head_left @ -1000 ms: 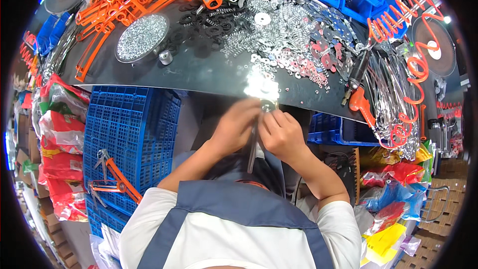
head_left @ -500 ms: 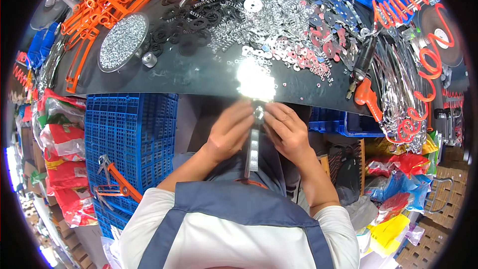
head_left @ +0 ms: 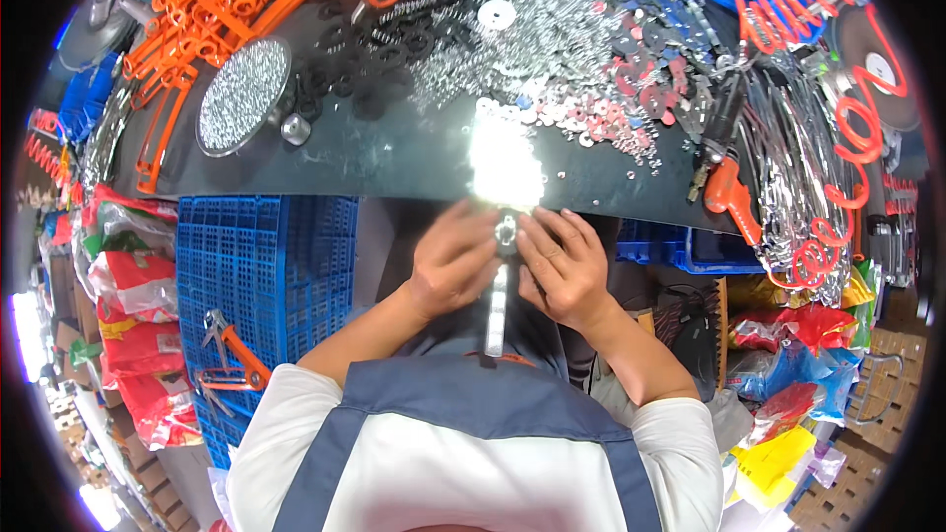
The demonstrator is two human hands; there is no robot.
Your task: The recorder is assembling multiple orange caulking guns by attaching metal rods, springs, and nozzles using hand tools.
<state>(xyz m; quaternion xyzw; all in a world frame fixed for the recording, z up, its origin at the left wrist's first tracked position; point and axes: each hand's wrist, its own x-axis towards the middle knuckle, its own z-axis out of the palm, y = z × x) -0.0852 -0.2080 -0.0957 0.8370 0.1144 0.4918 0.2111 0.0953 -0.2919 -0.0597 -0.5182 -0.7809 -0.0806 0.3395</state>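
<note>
My left hand (head_left: 451, 266) and my right hand (head_left: 564, 264) meet just below the front edge of a dark worktable (head_left: 394, 153). Between them they hold a long narrow metal tool (head_left: 498, 307) that points down toward my chest. Its upper end, with a small round metal part (head_left: 506, 230), sits between the fingertips of both hands. A bright glare on the table edge lies right above the hands.
The table carries orange plastic clamps (head_left: 236, 0), a round dish of small metal bits (head_left: 243, 96), heaps of washers and springs (head_left: 581, 49), and an orange-handled tool (head_left: 727, 187). A blue plastic crate (head_left: 266, 276) stands at my left with orange pliers (head_left: 232, 360) on it. Coloured bags lie on both sides.
The view has shifted slightly, with the table sitting higher in the picture. Both hands stay closed around the metal tool in the same place.
</note>
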